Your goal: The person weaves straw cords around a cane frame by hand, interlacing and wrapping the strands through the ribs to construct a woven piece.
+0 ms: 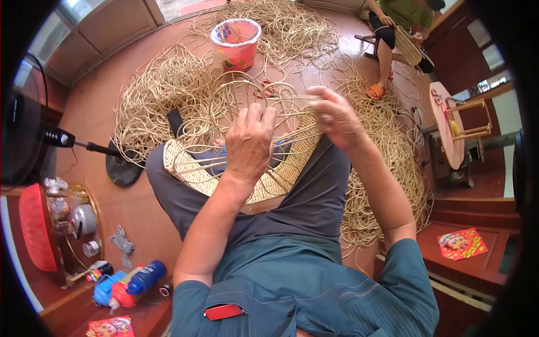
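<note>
A curved, pale woven piece of cord [269,188] lies across the lap, with loose cord ends looping up from its inner edge. My left hand [250,140] is over the middle of this piece, its fingers curled round cords that rise from it. To the right, my right hand [337,118] is raised above the right knee, fingers bent together at a thin cord that runs toward the left hand. Its fingertips are slightly blurred. Red-handled scissors [268,90] lie on the floor beyond the hands.
Heaps of loose cord [163,95] spread over the floor around a red bucket [236,45]. Another person [401,22] sits at the upper right, holding a woven piece. A fan stands at left, bottles [146,277] lower left, a round pink stool [447,126] right.
</note>
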`<control>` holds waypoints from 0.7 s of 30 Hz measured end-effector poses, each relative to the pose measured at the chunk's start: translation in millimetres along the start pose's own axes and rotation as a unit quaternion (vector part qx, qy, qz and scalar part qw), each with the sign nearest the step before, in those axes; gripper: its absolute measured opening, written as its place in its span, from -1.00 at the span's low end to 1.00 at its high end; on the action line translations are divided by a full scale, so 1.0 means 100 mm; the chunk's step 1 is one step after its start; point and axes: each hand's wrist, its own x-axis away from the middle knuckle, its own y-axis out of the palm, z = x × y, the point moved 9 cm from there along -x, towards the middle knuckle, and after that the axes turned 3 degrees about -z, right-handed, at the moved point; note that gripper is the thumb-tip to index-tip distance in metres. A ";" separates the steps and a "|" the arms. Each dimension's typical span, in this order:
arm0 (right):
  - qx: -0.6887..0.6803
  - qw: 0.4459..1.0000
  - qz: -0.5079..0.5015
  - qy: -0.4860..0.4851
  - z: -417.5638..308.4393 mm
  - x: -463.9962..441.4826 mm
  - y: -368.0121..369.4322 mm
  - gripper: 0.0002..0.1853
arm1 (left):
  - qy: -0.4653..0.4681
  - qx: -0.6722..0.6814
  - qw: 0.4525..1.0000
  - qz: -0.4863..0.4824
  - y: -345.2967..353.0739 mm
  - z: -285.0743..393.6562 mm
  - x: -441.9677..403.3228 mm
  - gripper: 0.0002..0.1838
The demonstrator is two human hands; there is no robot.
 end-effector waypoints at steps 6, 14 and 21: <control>-0.001 0.938 0.346 -0.012 -0.10 0.98 -3.83 -0.51 | 0.006 0.045 0.999 0.007 -0.02 -0.03 -0.06 -0.83; -0.066 0.769 0.635 -0.007 0.37 3.42 -6.18 -0.88 | -0.054 0.153 0.985 0.052 -0.16 -0.19 0.03 -0.86; 0.443 0.860 0.232 -0.100 -0.25 0.84 -1.93 -0.53 | -0.120 0.147 0.981 0.035 -0.23 -0.30 0.07 -0.90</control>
